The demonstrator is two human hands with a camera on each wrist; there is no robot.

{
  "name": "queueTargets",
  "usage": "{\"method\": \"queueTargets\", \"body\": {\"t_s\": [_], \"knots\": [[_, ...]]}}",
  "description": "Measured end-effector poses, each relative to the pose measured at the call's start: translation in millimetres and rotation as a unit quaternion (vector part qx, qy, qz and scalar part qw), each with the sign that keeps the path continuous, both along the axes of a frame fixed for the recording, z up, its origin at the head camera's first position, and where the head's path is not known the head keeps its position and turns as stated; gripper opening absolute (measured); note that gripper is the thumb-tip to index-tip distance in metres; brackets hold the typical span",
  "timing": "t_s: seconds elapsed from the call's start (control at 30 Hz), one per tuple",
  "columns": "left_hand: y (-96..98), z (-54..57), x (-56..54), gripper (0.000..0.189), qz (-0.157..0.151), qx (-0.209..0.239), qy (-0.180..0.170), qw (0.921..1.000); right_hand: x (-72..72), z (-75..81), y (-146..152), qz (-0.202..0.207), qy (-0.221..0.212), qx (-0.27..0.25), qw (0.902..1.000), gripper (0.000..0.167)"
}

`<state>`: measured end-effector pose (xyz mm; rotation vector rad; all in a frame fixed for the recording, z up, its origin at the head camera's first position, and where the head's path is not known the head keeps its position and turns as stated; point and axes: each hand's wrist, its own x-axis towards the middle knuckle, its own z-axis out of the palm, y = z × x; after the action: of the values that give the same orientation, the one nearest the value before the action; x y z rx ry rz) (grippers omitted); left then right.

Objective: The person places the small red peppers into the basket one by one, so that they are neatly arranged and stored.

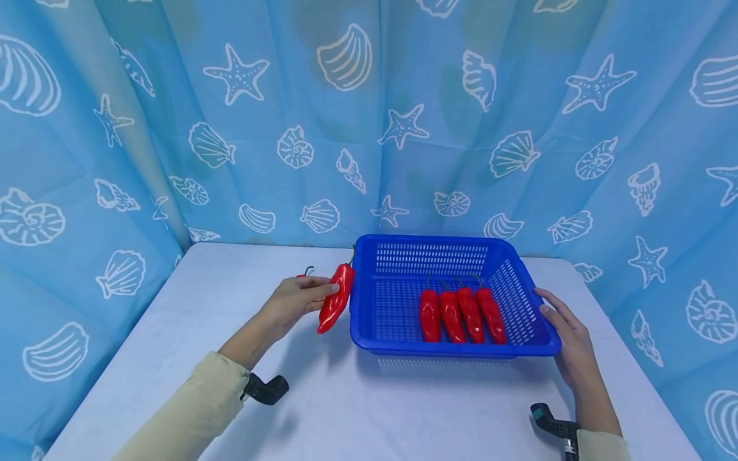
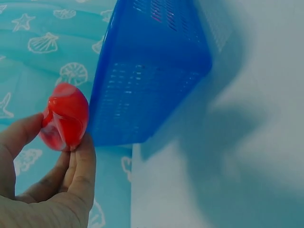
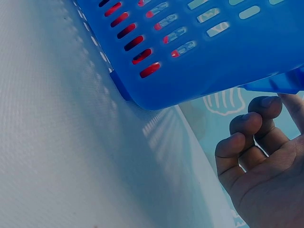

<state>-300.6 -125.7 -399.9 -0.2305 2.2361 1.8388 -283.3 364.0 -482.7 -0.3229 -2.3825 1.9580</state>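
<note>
A glossy red chili pepper (image 1: pixel 337 298) is pinched between the thumb and fingers of my left hand (image 1: pixel 295 301), tip downward, just outside the left wall of the blue plastic basket (image 1: pixel 441 349). In the left wrist view, the pepper (image 2: pixel 66 116) overlaps the basket's edge. Several red peppers lie side by side inside the basket, stems pointing away. My right hand (image 1: pixel 571 333) grips the basket's right rim; the right wrist view has its other fingers (image 3: pixel 230 145) curled below that rim. Behind my left hand a further pepper (image 1: pixel 301 276) is mostly hidden, only its stem and a bit of red showing.
The basket stands on a white-covered table (image 1: pixel 369 416). A blue curtain (image 1: pixel 369 160) with white shell and starfish prints hangs behind and along both sides. Small black wrist cameras are strapped to each arm.
</note>
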Motion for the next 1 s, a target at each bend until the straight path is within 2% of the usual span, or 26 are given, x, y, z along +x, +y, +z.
{"method": "queueTargets", "body": {"t_s": [0.27, 0.53, 1.0], "knots": [[7.2, 1.9, -3.6, 0.059, -0.007, 0.007, 0.0, 1.0, 0.6, 0.5, 0, 0.002, -0.001, -0.004, 1.0, 0.061], [18.5, 9.7, -5.5, 0.061, -0.01, 0.013, 0.003, 0.9999, 0.8, 1.4, 1, 0.001, -0.001, -0.007, 1.0, 0.06], [41.2, 16.4, -8.4, 0.061, -0.006, 0.0, -0.015, 0.9999, 1.3, 2.7, -1, 0.002, 0.002, -0.015, 0.9999, 0.06]]}}
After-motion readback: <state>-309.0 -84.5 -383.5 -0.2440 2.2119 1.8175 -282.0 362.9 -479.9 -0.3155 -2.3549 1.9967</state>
